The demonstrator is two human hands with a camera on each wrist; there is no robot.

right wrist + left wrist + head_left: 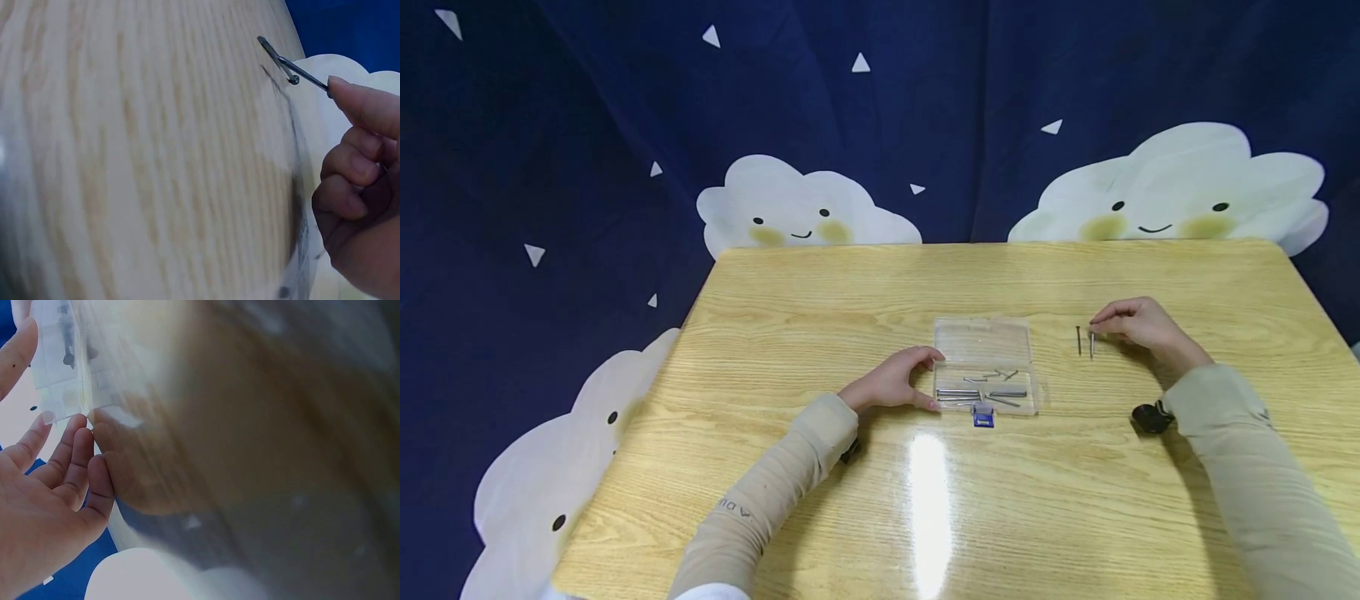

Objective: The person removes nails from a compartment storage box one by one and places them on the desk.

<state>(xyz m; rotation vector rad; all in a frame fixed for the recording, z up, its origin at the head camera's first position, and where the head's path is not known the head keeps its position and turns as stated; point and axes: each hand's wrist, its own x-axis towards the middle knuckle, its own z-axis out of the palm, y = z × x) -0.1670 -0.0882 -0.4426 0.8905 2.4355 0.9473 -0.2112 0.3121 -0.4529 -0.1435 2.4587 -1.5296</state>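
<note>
A clear plastic box [985, 342] lies with its lid folded back, several long and short nails in its compartments. My left hand [895, 379] grips the box's left side, thumb at the near corner and fingers at the far one. In the left wrist view, fingertips [78, 422] touch the box's end wall. My right hand [1138, 325], to the right of the box, pinches a silver nail [1092, 345] at one end between thumb and finger. Beside it a darker nail [1078, 340] lies on the table; the right wrist view shows the held nail [304, 74] crossing in front of it.
A blue latch [982, 416] hangs from the box's near edge. The wooden table [1075, 500] carries a bright light reflection nearer to me. Behind it hangs a dark blue curtain [865, 125] printed with white clouds.
</note>
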